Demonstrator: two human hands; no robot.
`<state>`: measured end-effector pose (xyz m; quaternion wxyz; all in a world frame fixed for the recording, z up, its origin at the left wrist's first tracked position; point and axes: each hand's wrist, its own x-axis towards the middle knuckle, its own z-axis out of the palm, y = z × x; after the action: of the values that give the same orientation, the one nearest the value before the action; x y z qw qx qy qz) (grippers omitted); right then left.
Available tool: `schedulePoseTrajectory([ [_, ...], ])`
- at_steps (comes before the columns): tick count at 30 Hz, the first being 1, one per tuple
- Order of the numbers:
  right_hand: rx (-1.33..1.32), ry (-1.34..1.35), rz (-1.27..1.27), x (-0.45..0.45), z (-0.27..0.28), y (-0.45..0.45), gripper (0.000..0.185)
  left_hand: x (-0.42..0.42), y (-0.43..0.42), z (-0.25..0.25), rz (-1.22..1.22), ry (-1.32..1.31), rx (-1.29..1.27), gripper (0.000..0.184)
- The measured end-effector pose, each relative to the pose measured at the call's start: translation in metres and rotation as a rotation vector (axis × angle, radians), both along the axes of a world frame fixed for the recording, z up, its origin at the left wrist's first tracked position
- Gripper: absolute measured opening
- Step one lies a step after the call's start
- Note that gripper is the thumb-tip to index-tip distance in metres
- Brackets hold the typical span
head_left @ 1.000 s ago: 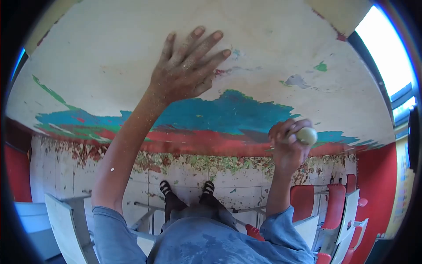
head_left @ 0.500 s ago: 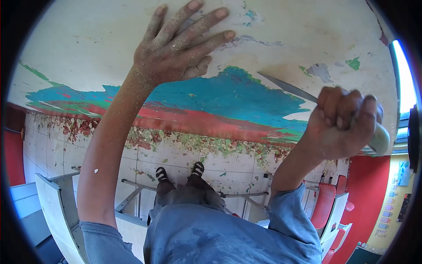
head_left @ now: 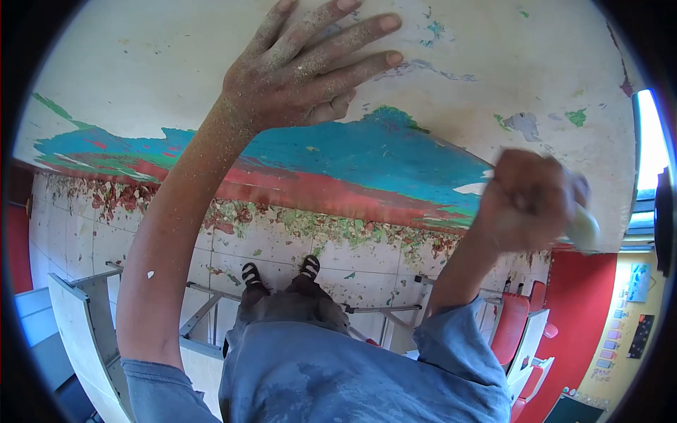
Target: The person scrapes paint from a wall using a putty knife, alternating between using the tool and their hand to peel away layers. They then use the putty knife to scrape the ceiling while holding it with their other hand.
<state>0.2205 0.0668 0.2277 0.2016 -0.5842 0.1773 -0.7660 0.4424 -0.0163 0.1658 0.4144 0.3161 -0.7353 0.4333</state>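
Note:
My left hand (head_left: pixel 296 77), dusty with pale powder, lies spread on the off-white wall (head_left: pixel 162 70), above a patch of exposed blue paint (head_left: pixel 345 151). My right hand (head_left: pixel 529 201), blurred by motion, is wrapped round a knife (head_left: pixel 585 229). Its pale handle end sticks out behind the fist. The thin blade slants up and left along the right part of the blue patch; whether its edge touches the surface I cannot tell. Below the blue runs a strip of red paint (head_left: pixel 303 187) with green edges. Grey and green spots mark the wall by the right hand.
Paint flakes (head_left: pixel 331 229) litter the tiled floor (head_left: pixel 282 243) along the wall's foot, near my sandalled feet. Metal-framed furniture (head_left: pixel 95 331) stands behind on the left, and a red chair (head_left: pixel 509 324) on the right. A bright window (head_left: pixel 652 141) is at far right.
My right hand has moved slightly down and left with the knife, its blade now lying closer along the blue patch. My left hand stays spread on the wall; the whole view has shifted a little.

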Motion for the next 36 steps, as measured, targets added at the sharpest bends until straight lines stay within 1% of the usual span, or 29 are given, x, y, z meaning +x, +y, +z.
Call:
schedulePoseTrajectory([
  [1,0.04,0.159,-0.009,0.009,0.005,0.004,0.006,-0.001,0.001,-0.001,0.001,0.001,0.004,0.038],
  [4,-0.15,0.124,0.357,-0.014,0.018,0.008,0.01,0.0,0.001,0.001,0.002,0.01,0.009,0.037],
  [6,-0.161,0.378,-0.079,-0.008,0.012,0.009,0.016,-0.001,0.002,0.0,0.011,0.001,0.004,0.037],
  [9,-0.152,0.213,0.098,-0.008,0.015,0.016,0.029,0.001,0.0,0.002,0.047,-0.014,-0.021,0.037],
  [12,0.038,0.251,-0.11,0.002,0.012,0.019,0.026,0.0,0.006,0.001,0.048,-0.009,0.027,0.037],
  [14,0.041,0.247,-0.05,0.001,0.016,0.018,0.026,0.0,0.004,0.002,0.027,-0.006,0.036,0.038],
  [16,-0.046,0.215,0.229,-0.007,0.021,0.017,0.027,0.0,0.004,0.001,0.042,-0.007,0.028,0.038],
  [18,-0.06,0.32,-0.194,0.002,0.013,0.019,0.028,0.0,0.004,0.0,0.034,-0.01,0.014,0.038],
  [20,-0.094,0.33,-0.345,0.009,0.011,0.014,0.028,0.001,0.0,0.001,0.017,0.0,-0.015,0.038],
  [23,-0.124,0.263,-0.115,0.009,0.014,0.013,0.028,-0.002,0.004,-0.002,0.004,0.034,0.051,0.039],
  [26,-0.143,0.286,0.236,-0.008,0.022,0.018,0.027,-0.002,-0.002,-0.002,-0.048,0.055,0.006,0.039],
  [27,-0.143,0.253,0.303,-0.009,0.021,0.014,0.027,-0.001,0.0,-0.003,-0.034,0.05,0.011,0.039],
  [29,-0.188,0.255,0.094,-0.003,0.014,0.016,0.022,-0.001,0.002,0.0,-0.016,0.038,0.011,0.037],
  [30,-0.219,0.258,-0.011,0.002,0.011,0.015,0.02,-0.004,-0.001,0.001,-0.049,0.065,0.009,0.036],
  [32,-0.174,0.232,-0.039,0.006,0.012,0.012,0.021,-0.007,-0.003,-0.003,-0.102,0.123,0.015,0.034],
  [34,-0.011,0.166,0.09,0.007,0.017,0.013,0.028,-0.004,-0.002,-0.002,-0.062,0.082,-0.04,0.033],
  [35,0.007,0.183,0.132,0.006,0.018,0.014,0.028,-0.003,-0.003,0.0,-0.044,0.06,-0.076,0.033],
  [36,-0.017,0.194,0.166,0.005,0.021,0.015,0.028,-0.002,-0.003,0.001,-0.041,0.054,-0.048,0.034],
])
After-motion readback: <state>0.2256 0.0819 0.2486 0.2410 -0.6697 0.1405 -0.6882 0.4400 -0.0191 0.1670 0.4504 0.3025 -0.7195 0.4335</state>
